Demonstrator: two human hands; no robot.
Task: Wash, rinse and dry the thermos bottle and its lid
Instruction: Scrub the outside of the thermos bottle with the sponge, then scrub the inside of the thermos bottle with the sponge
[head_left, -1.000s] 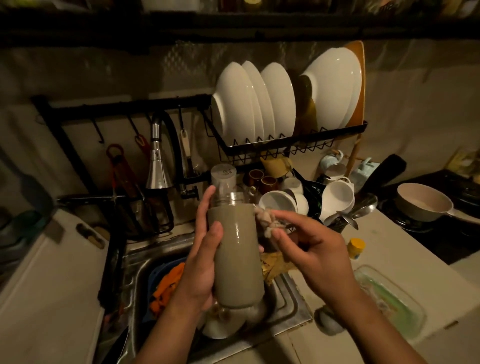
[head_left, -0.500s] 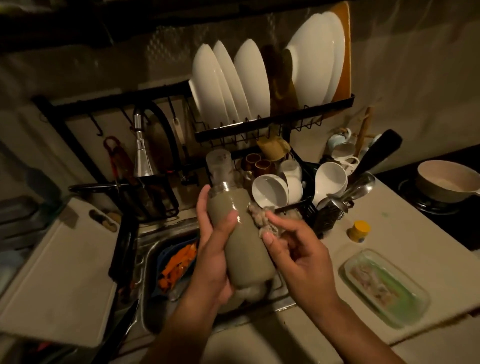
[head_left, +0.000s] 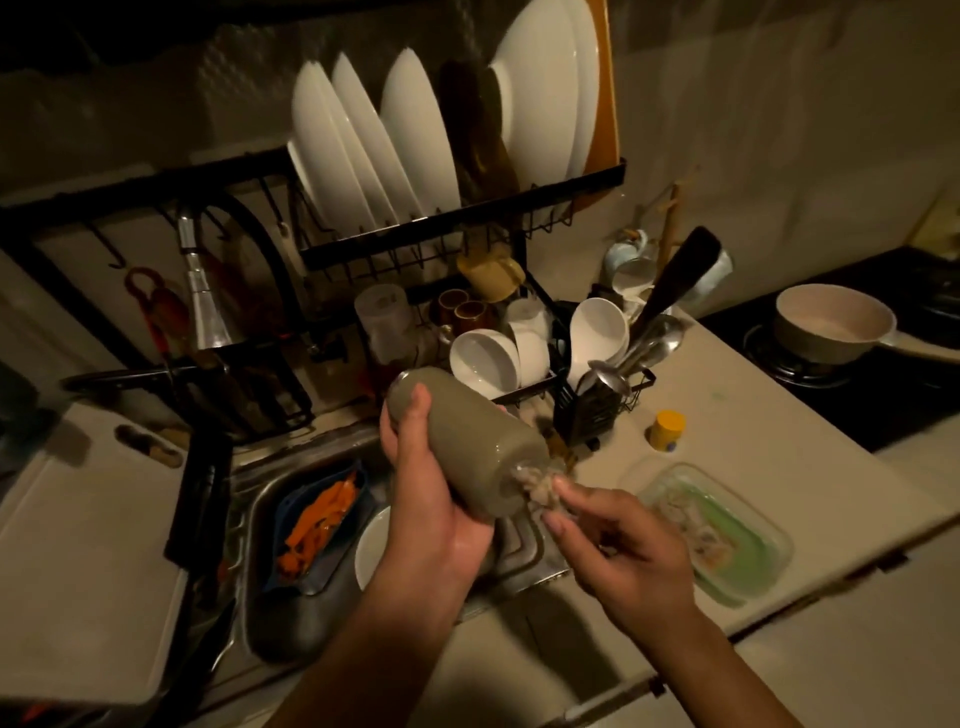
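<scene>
Thermos bottle (head_left: 467, 447) grey-green, tilted; left hand (head_left: 436, 499) grips body, right hand (head_left: 618, 545) pinches scrubber (head_left: 537, 486) at end.

Single head-worn wide-angle view, looking forward and steeply down, close over the sink (head_left: 291, 613) and tabletop (head_left: 779, 415); dish rack (head_left: 467, 208) stands at the far wall.
</scene>
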